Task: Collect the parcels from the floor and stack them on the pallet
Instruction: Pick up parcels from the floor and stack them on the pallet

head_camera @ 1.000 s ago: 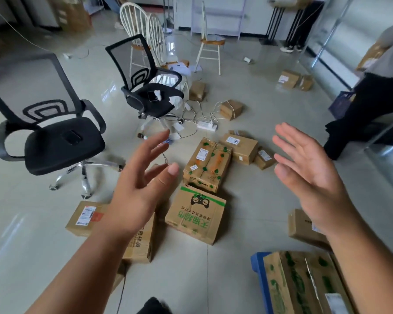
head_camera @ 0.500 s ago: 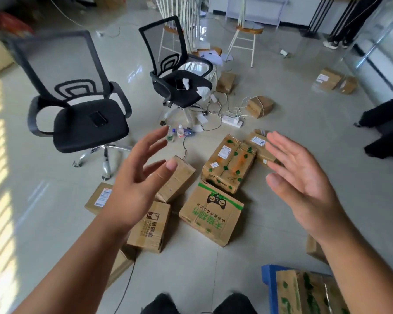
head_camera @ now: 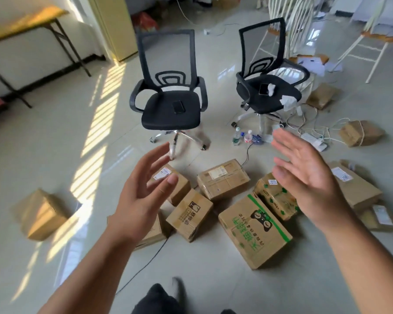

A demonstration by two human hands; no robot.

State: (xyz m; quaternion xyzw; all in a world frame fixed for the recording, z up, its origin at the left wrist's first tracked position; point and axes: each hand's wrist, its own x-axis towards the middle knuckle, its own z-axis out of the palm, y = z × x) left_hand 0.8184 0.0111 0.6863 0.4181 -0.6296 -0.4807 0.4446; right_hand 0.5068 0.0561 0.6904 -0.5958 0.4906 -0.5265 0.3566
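Note:
Several cardboard parcels lie on the tiled floor ahead of me. A large box with green print and a cat logo (head_camera: pixel 254 230) lies nearest, right of centre. A smaller brown box (head_camera: pixel 190 214) sits to its left, and a taped box with a label (head_camera: pixel 222 179) lies behind them. My left hand (head_camera: pixel 143 198) and my right hand (head_camera: pixel 304 175) hover above the parcels, palms facing each other, fingers spread, holding nothing. A lone parcel (head_camera: pixel 42 214) sits far left. The pallet is out of view.
Two black mesh office chairs (head_camera: pixel 170 96) (head_camera: pixel 268 87) stand behind the parcels. Bottles (head_camera: pixel 236 137), a power strip (head_camera: pixel 313 141) and tangled cables lie by the right chair. White chairs stand at the back right, a folding table (head_camera: pixel 21 23) at the left wall.
The view has swung left: the blue pallet corner and its box have left the frame, and a folding table and a lone parcel at left have appeared. Both hands stay raised and empty.

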